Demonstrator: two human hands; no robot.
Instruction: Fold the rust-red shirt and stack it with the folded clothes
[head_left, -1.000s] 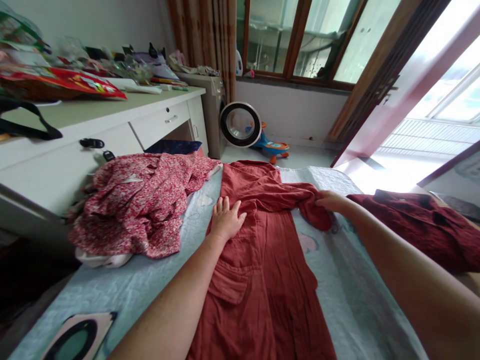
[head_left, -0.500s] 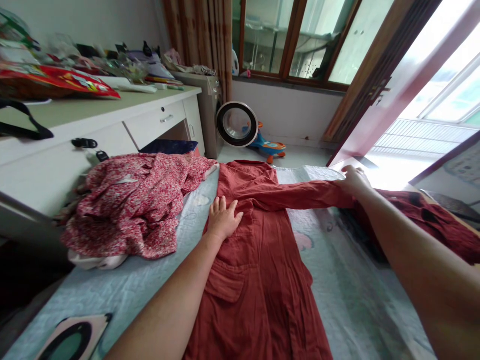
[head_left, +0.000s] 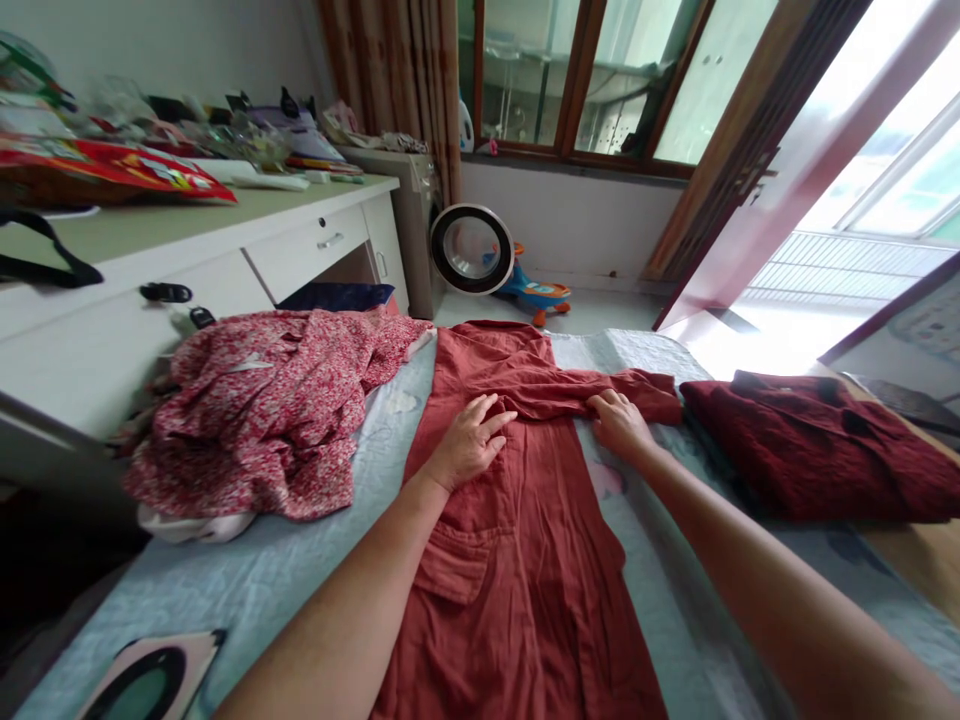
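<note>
A rust-red long-sleeved garment [head_left: 540, 540] lies lengthwise on the bed, its one visible sleeve [head_left: 555, 393] stretched out to the right. My left hand [head_left: 472, 442] rests on the upper part of the garment near the base of the sleeve, fingers slightly apart. At the lower edge of the sleeve, about midway along, my right hand [head_left: 621, 427] has its fingers closed on the cloth. The cuff end lies beyond that hand, beside a folded dark red garment [head_left: 817, 445]. The garment's lower end runs out of view at the bottom.
A heap of red-and-white patterned clothing [head_left: 262, 420] lies on the pale blue bed cover [head_left: 300, 590] at left. A pinkish, dark-ringed flat object [head_left: 150, 680] sits at the lower left. Behind are a cluttered desk [head_left: 300, 215] and a washing machine with its round door [head_left: 472, 250] open.
My right hand has let go of the cuff end and moved left to the middle of the sleeve. My left hand has shifted slightly right. The folded dark red garment shows more fully.
</note>
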